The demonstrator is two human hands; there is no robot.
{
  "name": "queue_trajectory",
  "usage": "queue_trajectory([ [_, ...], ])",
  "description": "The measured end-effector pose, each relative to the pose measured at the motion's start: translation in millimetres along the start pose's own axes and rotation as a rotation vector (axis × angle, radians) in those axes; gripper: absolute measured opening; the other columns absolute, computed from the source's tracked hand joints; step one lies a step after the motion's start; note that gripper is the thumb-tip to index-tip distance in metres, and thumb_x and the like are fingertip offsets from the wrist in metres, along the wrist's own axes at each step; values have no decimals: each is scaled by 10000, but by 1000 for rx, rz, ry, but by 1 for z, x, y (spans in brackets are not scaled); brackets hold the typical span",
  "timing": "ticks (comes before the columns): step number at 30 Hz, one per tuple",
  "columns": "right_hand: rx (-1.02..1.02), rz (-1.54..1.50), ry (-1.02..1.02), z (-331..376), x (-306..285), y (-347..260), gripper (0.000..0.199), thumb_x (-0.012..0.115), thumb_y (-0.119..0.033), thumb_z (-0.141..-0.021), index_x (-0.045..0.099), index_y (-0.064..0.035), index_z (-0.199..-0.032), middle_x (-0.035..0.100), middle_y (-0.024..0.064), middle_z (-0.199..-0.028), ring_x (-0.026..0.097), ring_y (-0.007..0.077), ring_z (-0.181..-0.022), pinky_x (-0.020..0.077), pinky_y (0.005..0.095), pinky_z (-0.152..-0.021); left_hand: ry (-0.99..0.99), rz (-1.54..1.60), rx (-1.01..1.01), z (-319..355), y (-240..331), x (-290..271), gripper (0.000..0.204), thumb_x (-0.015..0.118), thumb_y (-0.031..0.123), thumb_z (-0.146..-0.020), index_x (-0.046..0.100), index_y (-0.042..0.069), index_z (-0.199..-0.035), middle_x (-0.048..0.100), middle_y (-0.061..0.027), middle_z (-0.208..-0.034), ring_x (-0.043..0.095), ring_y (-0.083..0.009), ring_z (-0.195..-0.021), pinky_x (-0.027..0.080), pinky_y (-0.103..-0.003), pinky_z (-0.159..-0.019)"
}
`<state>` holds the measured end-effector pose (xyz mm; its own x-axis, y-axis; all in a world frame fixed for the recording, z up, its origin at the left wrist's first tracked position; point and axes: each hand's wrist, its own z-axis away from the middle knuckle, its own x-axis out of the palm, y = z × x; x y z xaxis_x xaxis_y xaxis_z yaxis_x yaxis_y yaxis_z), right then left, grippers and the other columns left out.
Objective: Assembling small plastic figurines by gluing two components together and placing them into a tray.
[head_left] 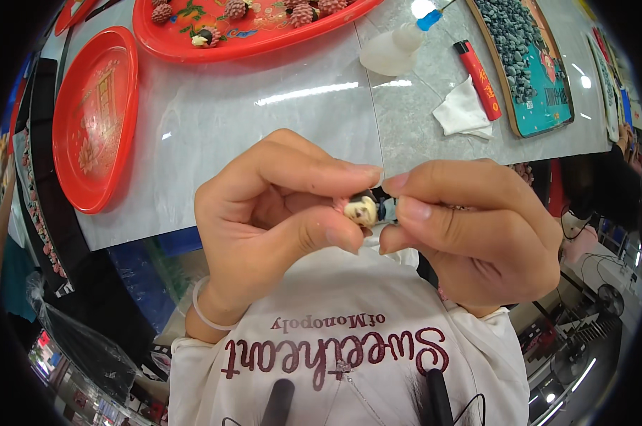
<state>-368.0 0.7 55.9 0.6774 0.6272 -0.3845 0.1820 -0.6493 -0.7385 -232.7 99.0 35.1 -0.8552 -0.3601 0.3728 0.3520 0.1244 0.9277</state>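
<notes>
Right in the middle of the view sits a tiny figurine [367,208], a pale round head with a dark cap and a dark little body, held up in the air above the person's white printed shirt [349,348], just off the near edge of the counter [264,113]. The left hand [271,227] pinches it from the left, thumb underneath and forefinger curling over the top, fingers drawn close together. The right hand [477,227] meets it from the other side, thumb and forefinger tips nipping the dark end of the figurine, the rest of the fingers folded in. Both hands touch each other's fingertips around the piece. A pale bangle [206,312] rings the left wrist.

Out beyond the hands, on the grey counter: a round red tray [94,121] at the left, a bigger red tray [214,39] at the top carrying small pinkish pine-cone shapes [303,13]. To the right, a clear squeeze bottle with a blue tip [399,46] lies on its side, a red lighter [479,78] beside it, and a crumpled white tissue [463,110] touching the lighter. Farther right, a teal framed board covered in dark pebbles [523,64].
</notes>
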Motion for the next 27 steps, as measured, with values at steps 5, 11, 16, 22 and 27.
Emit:
queue_trajectory([
  [5, -35, 38, 52, -4, 2, -1, 291, 701, 118, -549, 555, 37, -786, 575, 186, -762, 598, 185, -611, 492, 213, -467, -44, -88, 109, -3, 4, -5, 329, 725, 231, -650, 584, -14, -819, 539, -77, -740, 545, -123, -647, 443, -207, -574],
  [11, 136, 55, 44, -5, 13, -5, 141, 682, -39, -678, 596, -8, -785, 547, 165, -810, 541, 163, -681, 447, 207, -490, -156, 116, -70, -6, 2, -15, 275, 642, -66, -686, 562, -35, -947, 540, -87, -870, 531, -123, -791, 437, -221, -701],
  [16, 66, 146, 111, -7, 2, -4, 442, 612, -435, -688, 630, -26, -854, 482, 113, -898, 444, 141, -659, 389, 230, -554, -2, -231, 207, -15, 44, -42, 245, 648, 79, -714, 544, -19, -912, 562, -88, -844, 526, -131, -772, 424, -241, -690],
  [22, 214, 21, 306, 3, -17, 14, 434, 524, -403, -806, 576, 20, -890, 492, 109, -862, 459, 158, -669, 368, 246, -589, 206, -1248, 200, -57, 98, -102, 226, 520, 64, -775, 541, -19, -984, 577, -93, -935, 543, -148, -837, 415, -251, -740],
  [27, 290, -38, 377, 0, -23, 20, 291, 560, -250, -815, 565, 29, -896, 501, 107, -847, 464, 151, -742, 368, 232, -618, -92, -1487, 473, -104, 88, -73, 223, 534, 108, -780, 541, 5, -977, 566, -108, -940, 546, -197, -844, 410, -285, -766],
])
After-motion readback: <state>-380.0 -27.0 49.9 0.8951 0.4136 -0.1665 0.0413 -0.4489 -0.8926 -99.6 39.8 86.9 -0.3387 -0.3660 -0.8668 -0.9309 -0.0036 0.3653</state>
